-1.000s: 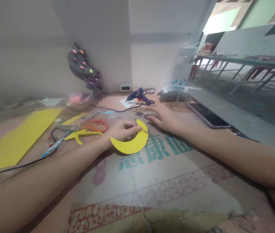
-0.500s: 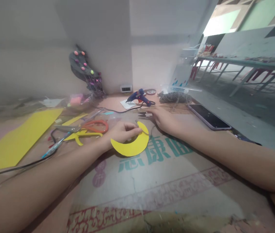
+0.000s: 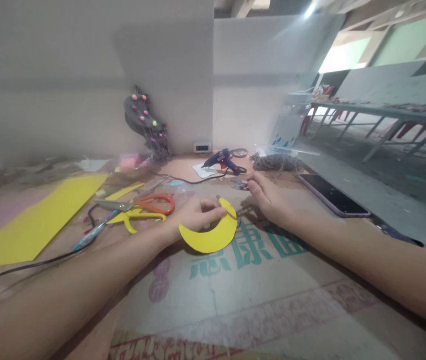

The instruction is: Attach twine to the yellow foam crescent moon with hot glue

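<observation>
My left hand (image 3: 194, 214) pinches a yellow paper crescent (image 3: 213, 236) against the printed cardboard sheet (image 3: 258, 280), near the crescent's upper tip, where a thin wire sticks out. My right hand (image 3: 267, 199) hovers just right of the crescent with its fingers curled around a small metal tool (image 3: 240, 184), whose tip pokes out to the left. The tool is blurred and I cannot tell its kind.
Orange-handled scissors (image 3: 148, 202) and yellow-handled scissors (image 3: 133, 219) lie left of my left hand. A yellow paper sheet (image 3: 40, 215) and black cable (image 3: 28, 265) are at far left. A blue glue gun (image 3: 223, 160), grey twine bundle (image 3: 276, 161) and phone (image 3: 333, 194) lie behind.
My right hand has closed on the small metal tool that lay behind the crescent and lifted it off the cardboard. My left hand kept its pinch on the crescent. The view tilted up.
</observation>
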The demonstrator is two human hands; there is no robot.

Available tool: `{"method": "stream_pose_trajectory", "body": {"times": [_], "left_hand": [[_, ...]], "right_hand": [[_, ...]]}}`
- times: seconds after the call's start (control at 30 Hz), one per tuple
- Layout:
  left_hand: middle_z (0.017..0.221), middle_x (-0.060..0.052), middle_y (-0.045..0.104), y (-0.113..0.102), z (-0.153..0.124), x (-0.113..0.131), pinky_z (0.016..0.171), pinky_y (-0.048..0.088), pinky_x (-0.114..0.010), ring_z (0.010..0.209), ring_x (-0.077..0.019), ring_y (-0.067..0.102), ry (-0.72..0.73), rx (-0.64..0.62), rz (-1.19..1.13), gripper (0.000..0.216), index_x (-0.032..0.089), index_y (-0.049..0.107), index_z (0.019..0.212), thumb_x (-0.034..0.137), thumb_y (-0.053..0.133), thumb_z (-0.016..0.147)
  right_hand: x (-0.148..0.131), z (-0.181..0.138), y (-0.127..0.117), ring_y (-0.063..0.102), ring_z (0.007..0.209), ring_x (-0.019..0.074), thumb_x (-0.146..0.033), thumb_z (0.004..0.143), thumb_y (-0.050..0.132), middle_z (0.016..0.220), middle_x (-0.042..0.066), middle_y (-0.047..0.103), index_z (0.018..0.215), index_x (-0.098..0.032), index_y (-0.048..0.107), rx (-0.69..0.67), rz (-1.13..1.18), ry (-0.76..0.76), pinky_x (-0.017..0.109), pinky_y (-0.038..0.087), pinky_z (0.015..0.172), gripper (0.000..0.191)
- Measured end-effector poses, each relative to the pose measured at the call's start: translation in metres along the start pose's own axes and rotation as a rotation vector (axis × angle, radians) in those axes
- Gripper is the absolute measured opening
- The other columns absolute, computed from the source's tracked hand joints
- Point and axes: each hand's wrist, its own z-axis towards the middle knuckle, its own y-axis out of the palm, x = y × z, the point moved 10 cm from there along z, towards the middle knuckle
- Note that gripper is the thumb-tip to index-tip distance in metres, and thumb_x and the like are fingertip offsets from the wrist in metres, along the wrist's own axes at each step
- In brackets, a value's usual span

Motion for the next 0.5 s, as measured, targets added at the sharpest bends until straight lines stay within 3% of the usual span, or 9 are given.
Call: {"method": "stream_pose_trajectory", "body": {"times": [0.17,0.33,0.5], "left_hand": [[0.058,0.003,0.052,0.001,0.001,-0.003,0.048,0.031,-0.020,0.051,-0.0085,0.044,-0.006,0.000,-0.029,0.040,0.015,0.063,0.072,0.054,0.059,0.081],[0.058,0.003,0.050,0.004,0.002,-0.002,0.047,0.027,-0.020,0.050,-0.0068,0.040,0.035,-0.031,-0.054,0.042,0.014,0.059,0.070,0.055,0.059,0.080],[0.058,0.002,0.053,0.001,0.000,0.003,0.049,0.033,-0.020,0.052,-0.0081,0.045,0.027,-0.001,-0.002,0.041,0.014,0.059,0.065,0.053,0.058,0.080]], "right_hand": [[-0.016,-0.005,0.006,0.053,0.071,0.0158,-0.044,0.090,0.054,0.085,0.003,0.059,0.093,-0.019,0.053,-0.085,-0.104,-0.088,0.026,0.038,0.063,0.026],[-0.038,-0.011,0.015,0.048,0.064,0.0129,-0.047,0.088,0.059,0.086,0.003,0.057,0.093,-0.018,0.055,-0.165,-0.177,-0.201,0.025,0.034,0.057,0.030],[-0.021,-0.009,0.013,0.047,0.056,0.0130,-0.047,0.094,0.048,0.067,-0.001,0.054,0.078,-0.019,0.049,-0.147,-0.239,-0.050,0.025,0.031,0.052,0.032]]}}
